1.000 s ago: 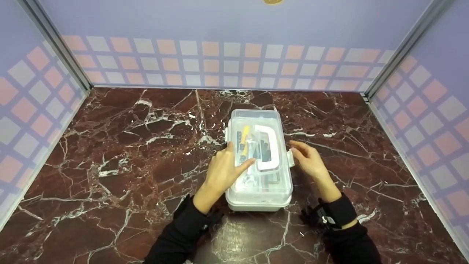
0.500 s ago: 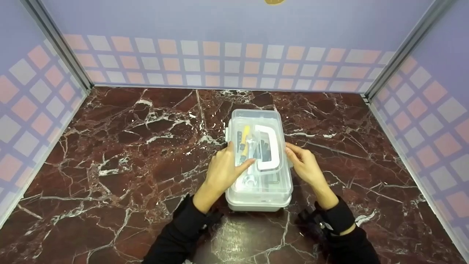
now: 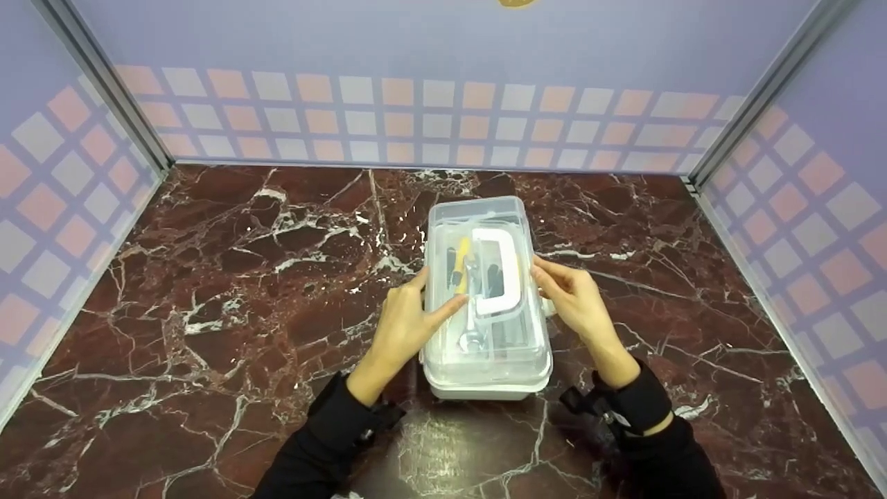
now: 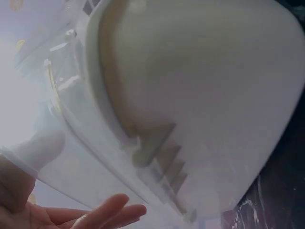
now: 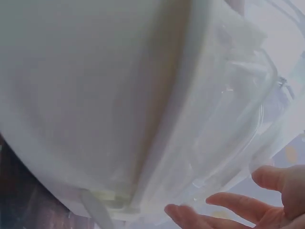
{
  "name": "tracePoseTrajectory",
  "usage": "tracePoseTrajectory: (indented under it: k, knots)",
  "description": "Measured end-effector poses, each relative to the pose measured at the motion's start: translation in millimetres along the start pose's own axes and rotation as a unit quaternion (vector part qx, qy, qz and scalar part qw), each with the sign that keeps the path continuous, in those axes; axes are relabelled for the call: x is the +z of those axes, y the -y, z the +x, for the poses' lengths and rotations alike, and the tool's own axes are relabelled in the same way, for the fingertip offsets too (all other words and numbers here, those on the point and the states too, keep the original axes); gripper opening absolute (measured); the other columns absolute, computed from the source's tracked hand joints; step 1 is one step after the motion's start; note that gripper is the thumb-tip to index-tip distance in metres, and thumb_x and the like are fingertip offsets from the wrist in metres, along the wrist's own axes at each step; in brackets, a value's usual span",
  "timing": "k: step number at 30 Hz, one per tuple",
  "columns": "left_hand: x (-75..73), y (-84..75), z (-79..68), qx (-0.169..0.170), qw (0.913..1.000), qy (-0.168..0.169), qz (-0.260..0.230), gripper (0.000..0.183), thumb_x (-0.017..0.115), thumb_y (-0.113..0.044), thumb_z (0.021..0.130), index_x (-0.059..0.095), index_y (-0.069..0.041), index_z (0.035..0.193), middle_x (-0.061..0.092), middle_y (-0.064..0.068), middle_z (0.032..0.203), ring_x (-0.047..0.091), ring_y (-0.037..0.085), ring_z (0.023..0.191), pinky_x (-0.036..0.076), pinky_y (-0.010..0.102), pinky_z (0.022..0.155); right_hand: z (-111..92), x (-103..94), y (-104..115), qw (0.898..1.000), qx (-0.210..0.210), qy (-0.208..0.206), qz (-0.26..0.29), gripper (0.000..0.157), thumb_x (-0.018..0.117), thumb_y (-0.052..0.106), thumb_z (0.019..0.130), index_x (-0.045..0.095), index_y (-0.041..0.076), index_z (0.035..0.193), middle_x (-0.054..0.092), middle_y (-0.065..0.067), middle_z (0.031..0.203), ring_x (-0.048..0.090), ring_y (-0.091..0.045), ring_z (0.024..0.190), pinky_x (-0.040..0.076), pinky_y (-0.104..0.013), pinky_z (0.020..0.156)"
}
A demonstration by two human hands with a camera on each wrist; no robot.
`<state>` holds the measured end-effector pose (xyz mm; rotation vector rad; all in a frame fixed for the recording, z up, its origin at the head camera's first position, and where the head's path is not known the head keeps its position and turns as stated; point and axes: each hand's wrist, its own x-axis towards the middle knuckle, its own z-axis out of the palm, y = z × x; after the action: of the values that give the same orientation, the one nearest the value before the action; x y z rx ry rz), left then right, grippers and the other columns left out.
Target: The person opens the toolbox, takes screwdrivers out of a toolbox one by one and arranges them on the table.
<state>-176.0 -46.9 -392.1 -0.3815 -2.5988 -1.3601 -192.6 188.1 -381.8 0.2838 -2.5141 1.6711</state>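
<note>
A toolbox with a white base (image 3: 485,393) stands on the marbled table, its clear lid (image 3: 450,367) carrying a white handle (image 3: 511,270). Through the lid show a metal wrench (image 3: 471,339), a yellow tool (image 3: 463,251) and dark items too unclear to name. My left hand (image 3: 404,322) holds the lid's left side, thumb over the top and fingers along the edge. On the opposite side my right hand (image 3: 578,298) grips the lid's edge with thumb and fingertips. An off-white latch (image 3: 547,307) sticks out beside it. The wrist views show fingers against the clear plastic.
Dark red marbled tabletop (image 3: 229,388) surrounds the box. A purple back wall (image 3: 346,41) with pink and white squares stands behind, and matching side walls meet it at metal corner posts (image 3: 755,97).
My right hand has come in from the latch to the lid's edge. The lid and handle have shifted slightly left and away over the contents, with my left hand moving along left.
</note>
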Motion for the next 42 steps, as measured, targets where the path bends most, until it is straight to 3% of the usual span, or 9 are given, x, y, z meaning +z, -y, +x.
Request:
tracePoseTrajectory:
  k: [7,12,16,22,24,28,32,38,42]
  knots:
    - [-4.5,5.8,-1.4,-0.046,0.996,0.011,-0.075,0.085,0.064,-0.046,0.074,0.033,0.012,0.129,0.058,0.027,0.103,0.063,0.028,0.084,0.049,0.019,0.058,5,-5.6,12,0.999,0.034,0.036,0.008,0.037,0.054,0.017,0.088,0.052,-0.003,0.12,0.054,-0.018,0.115,0.06,-0.021,0.086,0.05,-0.033,0.071]
    - [-8.1,7.5,-1.8,-0.048,0.9945,0.02,-0.091,0.086,0.063,-0.046,0.075,0.031,0.013,0.129,0.056,0.029,0.103,0.064,0.027,0.082,0.049,0.019,0.055,12,-11.4,17,0.997,0.033,0.068,0.024,0.038,0.057,0.014,0.086,0.052,-0.006,0.118,0.058,-0.022,0.108,0.06,-0.011,0.067,0.051,-0.029,0.064]
    - [-13.9,3.9,-3.0,-0.029,0.9985,0.02,-0.041,0.078,0.061,-0.044,0.078,0.036,0.012,0.127,0.058,0.027,0.101,0.065,0.024,0.077,0.05,0.021,0.059,19,-14.9,19,0.994,0.037,0.099,0.041,0.041,0.059,0.011,0.084,0.05,-0.006,0.12,0.063,-0.023,0.092,0.059,-0.011,0.061,0.051,-0.027,0.06]
    - [-21.1,-19.9,-15.7,0.025,0.9938,-0.028,0.105,0.059,0.056,-0.04,0.082,0.05,0.005,0.119,0.049,0.022,0.121,0.048,0.031,0.111,0.035,0.036,0.094,29,-13.2,28,0.991,0.05,0.121,0.026,0.048,0.063,0.017,0.082,0.048,0.001,0.125,0.064,-0.015,0.079,0.056,-0.011,0.057,0.051,-0.027,0.057]
    - [-19.1,-31.9,-23.2,0.053,0.9904,-0.026,0.125,0.06,0.051,-0.043,0.084,0.048,0.003,0.122,0.045,0.02,0.126,0.043,0.031,0.116,0.031,0.036,0.097,31,-12.1,32,0.992,0.046,0.12,0.009,0.048,0.063,0.019,0.082,0.049,0.003,0.125,0.064,-0.014,0.077,0.055,-0.012,0.054,0.05,-0.027,0.055]
    - [-7.0,-54.3,-36.9,0.14,0.9799,-0.009,0.142,0.077,0.045,-0.056,0.079,0.038,0.001,0.13,0.037,0.018,0.134,0.035,0.029,0.123,0.025,0.035,0.1,35,-11.1,42,0.991,0.033,0.124,-0.034,0.051,0.065,0.025,0.08,0.05,0.005,0.124,0.062,-0.013,0.07,0.054,-0.019,0.049,0.049,-0.032,0.051]
    - [11.3,-69.2,-44.7,0.226,0.9571,-0.011,0.182,0.094,0.052,-0.062,0.07,0.029,0.003,0.134,0.029,0.024,0.136,0.029,0.034,0.124,0.022,0.039,0.101,37,-12.4,48,0.988,0.039,0.136,-0.057,0.054,0.065,0.03,0.079,0.049,0.008,0.125,0.059,-0.012,0.07,0.056,-0.026,0.052,0.049,-0.033,0.052]
    - [31.4,-78.4,-49.6,0.243,0.9206,-0.038,0.303,0.097,0.065,-0.055,0.066,0.03,0.005,0.133,0.03,0.026,0.135,0.034,0.038,0.121,0.027,0.042,0.099,37,-11.4,51,0.986,0.046,0.147,-0.064,0.057,0.065,0.034,0.079,0.047,0.008,0.127,0.06,-0.014,0.075,0.058,-0.025,0.055,0.05,-0.036,0.055]
    - [34.4,-80.6,-49.9,0.252,0.9093,-0.073,0.323,0.091,0.071,-0.051,0.063,0.04,0.005,0.128,0.039,0.026,0.129,0.041,0.038,0.116,0.032,0.042,0.095,34,-10.5,49,0.987,0.027,0.142,-0.073,0.055,0.063,0.032,0.081,0.047,0.007,0.127,0.062,-0.014,0.077,0.057,-0.026,0.054,0.05,-0.037,0.055]
